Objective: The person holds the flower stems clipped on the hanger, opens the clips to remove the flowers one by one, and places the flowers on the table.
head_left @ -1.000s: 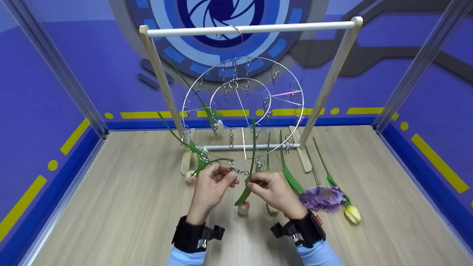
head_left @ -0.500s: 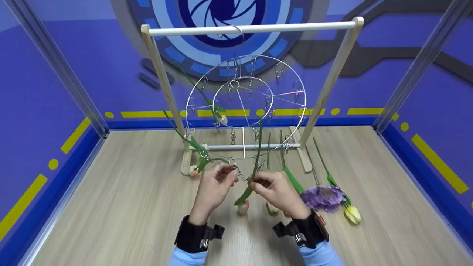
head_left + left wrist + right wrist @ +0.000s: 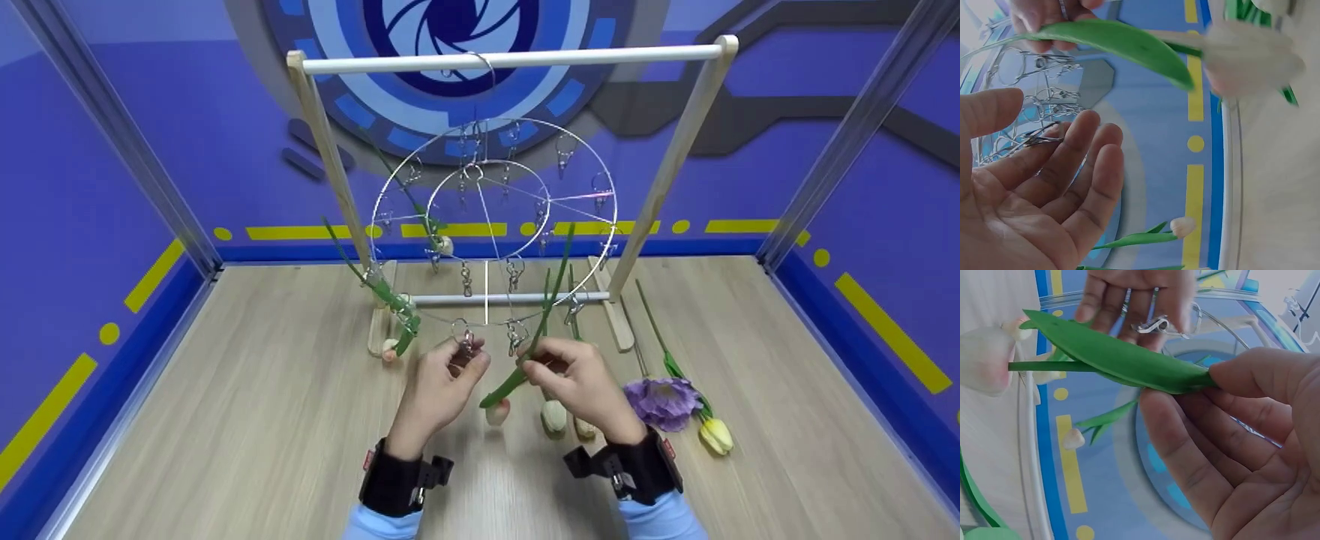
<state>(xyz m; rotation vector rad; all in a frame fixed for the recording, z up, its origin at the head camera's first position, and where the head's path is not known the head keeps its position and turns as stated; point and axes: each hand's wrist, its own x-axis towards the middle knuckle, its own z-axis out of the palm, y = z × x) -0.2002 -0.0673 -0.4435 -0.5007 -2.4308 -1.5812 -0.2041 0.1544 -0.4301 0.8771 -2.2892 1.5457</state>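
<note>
A round wire hanger (image 3: 486,292) with several metal clips hangs from a rack. At its front rim, one clip (image 3: 467,343) lies against the index finger of my left hand (image 3: 446,386). In the left wrist view that hand's fingers (image 3: 1081,143) are extended, the thumb apart from the clip. My right hand (image 3: 581,382) pinches a pale pink-white tulip (image 3: 1112,354) between thumb and fingers, around the stem and leaf base. The tulip's bloom (image 3: 497,412) points down towards me, its stem up and to the right, apart from the clip.
A wooden rack (image 3: 600,56) stands at the back. Tulips hang on the hanger at left (image 3: 390,296) and behind (image 3: 444,245). On the table right of centre lie a white tulip (image 3: 553,417), a purple flower (image 3: 661,403) and a yellow tulip (image 3: 716,436).
My right hand has moved right with the tulip, whose stem now leans further right. The clip at my left hand has swung from sideways to upright, and the left thumb has come off it.
</note>
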